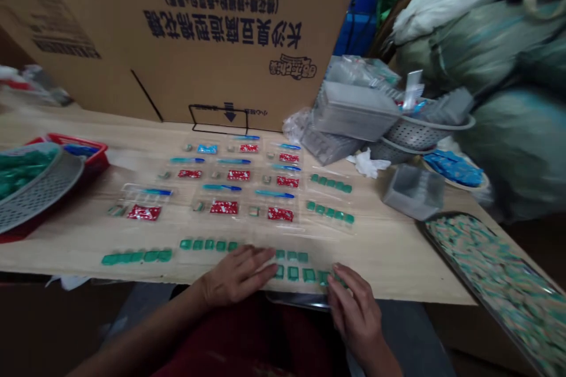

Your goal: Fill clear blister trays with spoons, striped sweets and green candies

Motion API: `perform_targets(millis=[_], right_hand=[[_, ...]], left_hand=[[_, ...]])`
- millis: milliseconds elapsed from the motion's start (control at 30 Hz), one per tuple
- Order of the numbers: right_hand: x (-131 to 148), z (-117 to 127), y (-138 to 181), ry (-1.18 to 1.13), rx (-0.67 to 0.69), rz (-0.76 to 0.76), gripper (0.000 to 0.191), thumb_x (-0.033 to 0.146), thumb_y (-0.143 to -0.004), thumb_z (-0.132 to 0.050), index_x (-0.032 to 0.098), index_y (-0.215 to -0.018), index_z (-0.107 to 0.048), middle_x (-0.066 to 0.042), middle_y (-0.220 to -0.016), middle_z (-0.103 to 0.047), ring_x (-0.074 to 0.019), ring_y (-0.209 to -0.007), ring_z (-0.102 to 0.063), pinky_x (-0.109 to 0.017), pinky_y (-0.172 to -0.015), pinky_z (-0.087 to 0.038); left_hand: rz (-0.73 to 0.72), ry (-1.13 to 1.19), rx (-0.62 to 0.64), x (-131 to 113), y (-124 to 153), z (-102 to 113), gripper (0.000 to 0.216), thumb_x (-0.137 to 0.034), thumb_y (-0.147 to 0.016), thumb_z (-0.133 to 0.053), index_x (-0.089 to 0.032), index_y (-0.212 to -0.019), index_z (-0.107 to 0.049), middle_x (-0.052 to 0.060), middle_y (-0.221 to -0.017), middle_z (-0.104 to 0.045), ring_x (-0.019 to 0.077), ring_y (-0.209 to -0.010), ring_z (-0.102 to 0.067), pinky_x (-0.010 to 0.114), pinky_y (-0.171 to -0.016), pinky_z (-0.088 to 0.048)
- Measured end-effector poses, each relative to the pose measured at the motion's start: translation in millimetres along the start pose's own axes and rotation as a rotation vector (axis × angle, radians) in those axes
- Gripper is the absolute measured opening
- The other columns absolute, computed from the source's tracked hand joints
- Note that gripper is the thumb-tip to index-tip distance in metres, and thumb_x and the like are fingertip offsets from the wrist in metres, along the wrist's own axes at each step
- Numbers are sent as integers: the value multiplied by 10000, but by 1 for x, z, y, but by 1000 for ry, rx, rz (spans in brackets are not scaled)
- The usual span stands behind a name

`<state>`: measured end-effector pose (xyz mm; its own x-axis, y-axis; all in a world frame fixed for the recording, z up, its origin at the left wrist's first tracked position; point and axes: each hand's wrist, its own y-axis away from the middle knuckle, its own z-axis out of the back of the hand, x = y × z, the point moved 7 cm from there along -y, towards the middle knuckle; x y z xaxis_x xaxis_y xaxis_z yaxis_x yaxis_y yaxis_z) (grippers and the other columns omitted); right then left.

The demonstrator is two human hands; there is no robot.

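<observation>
Left hand: flat, fingers extended, holding nothing visible | Right hand: partly curled, fingertips at row's end, hold unclear | green packets: row along near table edge; likely light, flimsy; take by edges

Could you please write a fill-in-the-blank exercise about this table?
The left hand and right hand rest by a row of small ____ square pieces.
One clear plastic packet holds a long blue stick and a ____ sachet.
A dark metal tray of small pieces lies at the table's ____ end.
Answers: green; red; right.
</observation>
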<state>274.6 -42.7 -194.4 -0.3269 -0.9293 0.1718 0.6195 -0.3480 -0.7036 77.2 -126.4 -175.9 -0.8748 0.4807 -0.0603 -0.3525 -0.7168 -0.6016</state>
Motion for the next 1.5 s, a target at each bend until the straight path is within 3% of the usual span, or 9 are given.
perform_targets(millis=[100,333,567,700,867,967,1200,1367,1500], right_hand=[[6,-9,0,-98,79,-10,424,80,-855,-567,223,-1250,-511,-117,-1173,-572,-240,-1089,-577,-382,-818,-565],[-7,-5,-32,-365,-21,-166,299,106,-859,-541,230,-1130,-561,-69,-978,-675,-187,-886,-663,-297,-707,-574],[-36,-37,-41,-437,45,-553,313,278,-877,-543,188,-1176,-523,-70,-932,-682,-149,-699,-649,-236,-572,-534],[-50,-77,-30,-488,167,-699,415,374,-873,-507,143,-1218,-486,-61,-837,-676,-150,-630,-630,-255,-560,-528],[-54,-87,-25,-278,143,-621,378,368,-875,-472,146,-1176,-530,-134,-1060,-609,-247,-953,-599,-383,-758,-531],[-47,-86,-28,-233,182,-543,304,313,-903,-430,186,-1155,-545,-106,-1058,-584,-241,-999,-571,-402,-833,-511],[-36,-80,-27,-44,224,-433,264,235,-909,-391,194,-1103,-566,-98,-1004,-591,-244,-936,-582,-402,-795,-526],[-48,-65,-18,42,184,-423,235,223,-916,-388,199,-1052,-577,-100,-985,-606,-241,-920,-597,-397,-774,-538],[-53,-53,-15,29,184,-394,242,279,-914,-442,194,-1091,-583,-130,-1136,-582,-270,-1080,-547,-456,-879,-505]], left_hand=[[22,22,9,-1,12,11,335,-93,-893,-426,-152,-1216,-492,116,-1011,-686,181,-966,-632,316,-846,-508],[419,199,-89,20,18,21,308,-143,-880,-495,-197,-1182,-531,76,-926,-688,148,-845,-649,247,-754,-522],[896,539,-67,61,18,-7,251,-229,-846,-514,-146,-1071,-590,15,-730,-650,115,-616,-601,213,-574,-480],[1077,464,159,77,25,-37,419,-167,-782,-524,-103,-1196,-523,-10,-633,-644,136,-572,-596,226,-548,-449],[1025,182,466,77,19,-51,409,-148,-801,-504,-83,-1203,-540,95,-827,-705,231,-790,-663,330,-728,-492],[976,90,552,71,13,-50,353,-146,-817,-491,-97,-1160,-561,139,-963,-678,264,-877,-659,360,-767,-499],[785,197,517,58,2,-60,191,-70,-827,-423,-169,-871,-581,75,-977,-572,178,-823,-638,317,-796,-510],[747,313,386,50,-3,-73,197,-112,-799,-507,-170,-973,-580,94,-1079,-547,188,-917,-635,323,-842,-524],[746,382,278,47,-4,-80,346,-134,-738,-583,-170,-1081,-548,131,-1192,-508,175,-812,-643,342,-769,-558]])
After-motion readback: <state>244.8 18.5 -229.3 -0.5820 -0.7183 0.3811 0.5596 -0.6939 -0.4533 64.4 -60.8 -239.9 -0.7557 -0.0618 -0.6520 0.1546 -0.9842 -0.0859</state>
